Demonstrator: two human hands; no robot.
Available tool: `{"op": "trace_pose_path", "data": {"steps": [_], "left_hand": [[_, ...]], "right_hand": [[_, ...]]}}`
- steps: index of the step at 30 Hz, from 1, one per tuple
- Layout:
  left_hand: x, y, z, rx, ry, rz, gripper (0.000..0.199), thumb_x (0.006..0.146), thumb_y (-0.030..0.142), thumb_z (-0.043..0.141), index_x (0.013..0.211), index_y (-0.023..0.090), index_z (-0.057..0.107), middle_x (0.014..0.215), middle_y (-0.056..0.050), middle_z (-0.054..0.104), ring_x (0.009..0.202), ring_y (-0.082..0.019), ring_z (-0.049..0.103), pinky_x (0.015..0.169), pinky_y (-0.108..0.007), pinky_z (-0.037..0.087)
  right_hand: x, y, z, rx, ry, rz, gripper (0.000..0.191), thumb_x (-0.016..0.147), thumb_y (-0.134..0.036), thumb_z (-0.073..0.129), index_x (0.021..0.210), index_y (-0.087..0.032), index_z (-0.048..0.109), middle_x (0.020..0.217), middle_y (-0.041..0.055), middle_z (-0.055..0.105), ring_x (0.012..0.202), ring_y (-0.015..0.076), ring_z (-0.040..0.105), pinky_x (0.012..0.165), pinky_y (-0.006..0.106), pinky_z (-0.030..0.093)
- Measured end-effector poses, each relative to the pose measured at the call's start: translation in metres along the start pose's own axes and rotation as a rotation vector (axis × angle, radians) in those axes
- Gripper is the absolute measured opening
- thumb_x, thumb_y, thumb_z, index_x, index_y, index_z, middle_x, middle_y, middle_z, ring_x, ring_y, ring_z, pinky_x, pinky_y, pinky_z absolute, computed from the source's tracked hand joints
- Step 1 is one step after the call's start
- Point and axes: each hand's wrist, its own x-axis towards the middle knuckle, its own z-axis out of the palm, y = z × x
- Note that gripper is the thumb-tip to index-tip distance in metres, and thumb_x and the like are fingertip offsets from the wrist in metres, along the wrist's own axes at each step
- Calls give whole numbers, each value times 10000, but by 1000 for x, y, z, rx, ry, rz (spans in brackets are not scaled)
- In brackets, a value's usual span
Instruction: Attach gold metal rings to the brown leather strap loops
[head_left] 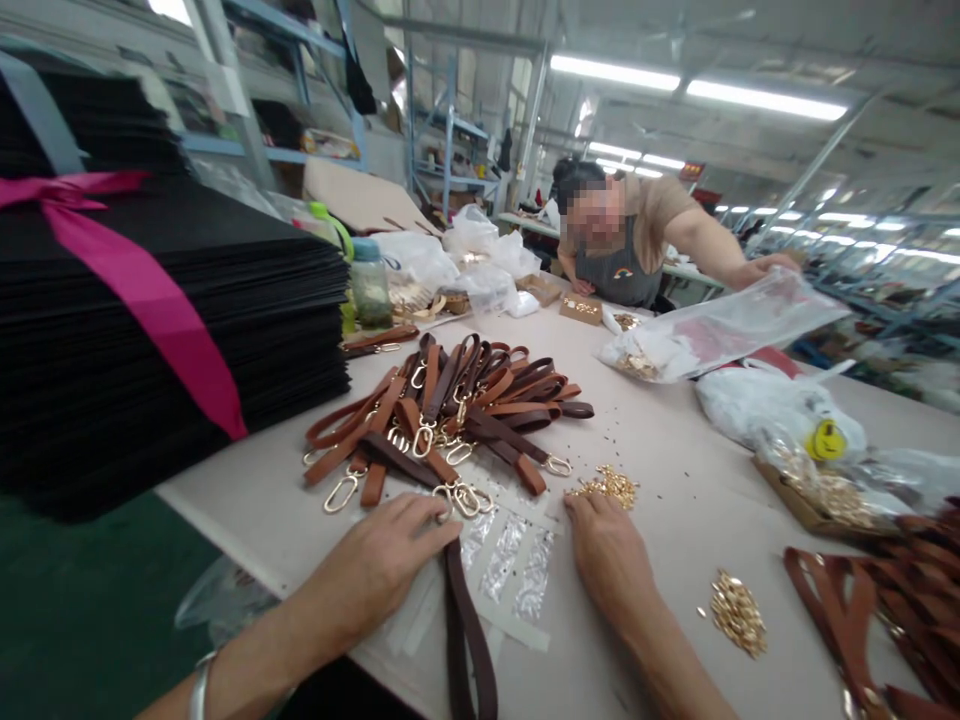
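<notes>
My left hand (390,550) is closed on the upper end of a dark brown leather strap (469,640), whose loop hangs toward the table's front edge. Gold clasps (466,498) lie just beyond its fingertips. My right hand (609,545) rests at the near side of a small pile of gold metal pieces (619,486); its fingertips touch the pile, and whether they pinch a piece is hidden. Between the hands, clear plastic strips (502,560) are taped to the table. Behind them lies a heap of brown straps with gold clasps (480,395).
A tall black stack (285,300) tied with pink ribbon stands at left. Across the table (660,540), a person (637,230) lifts a clear bag (720,330). More gold pieces (738,612), a cardboard tray (802,505) and brown straps (915,590) lie at right.
</notes>
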Motion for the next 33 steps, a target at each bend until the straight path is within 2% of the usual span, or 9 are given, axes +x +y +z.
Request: {"op": "trace_pose_path", "data": {"steps": [7,12,15,18,21,24,26,29,33], "left_hand": [[17,-10,-6,49,-85,78,417,871,-18,446,1071,271,670,1218,-88,620,1161,-274,542,941,-425,467],[13,-14,-2,-6,-13,137,271,887,53,506,1021,228,665,1206,-77,658,1155,-245,555,974,-387,437],[7,-19,3,-107,41,100,233,915,104,472,981,219,664,1125,-59,691,1105,-221,588,973,-354,440],[3,-18,2,-254,109,-96,192,933,221,481,1022,220,651,1015,-49,710,979,-218,645,897,-325,478],[6,-7,-4,-523,107,-408,220,926,379,513,1014,226,644,855,-21,722,810,-214,678,742,-291,510],[13,13,-12,-1003,58,-702,255,906,429,548,986,209,651,733,-10,714,698,-189,676,651,-264,524],[18,26,-15,-1333,71,-843,272,869,412,615,1022,192,654,783,-32,737,702,-177,683,653,-264,543],[24,38,-19,-1677,113,-986,320,802,338,722,1071,180,651,878,-57,759,717,-150,688,673,-253,557],[27,44,-19,-1914,149,-999,412,740,270,800,1113,165,661,905,-68,768,663,-108,671,566,-173,518]], "right_hand": [[6,2,-16,-16,-45,84,217,955,-165,509,930,-173,725,909,93,707,901,232,648,782,295,467],[-14,8,-28,33,-78,37,201,933,-177,560,845,-215,736,848,62,713,848,207,662,739,273,480],[-22,16,-32,69,-55,1,169,935,-178,569,911,-224,731,885,42,719,853,181,658,766,256,494],[-18,18,-30,74,3,-57,199,952,-160,538,1057,-206,701,1053,58,715,995,187,615,897,276,472],[-1,13,-23,41,52,-114,245,967,-151,507,1142,-201,672,1145,72,694,1056,201,568,968,310,429],[18,7,-16,-13,70,-138,191,948,-138,540,1026,-199,704,1047,84,707,975,221,568,900,335,435],[28,6,-14,-43,60,-147,148,920,-131,580,889,-189,713,943,94,705,910,237,565,836,347,432],[37,9,-12,-61,38,-155,168,916,-133,574,812,-170,701,866,110,684,863,249,556,777,357,414],[40,14,-14,-39,14,-167,224,948,-147,515,800,-168,682,857,102,671,839,234,554,762,339,410]]}}
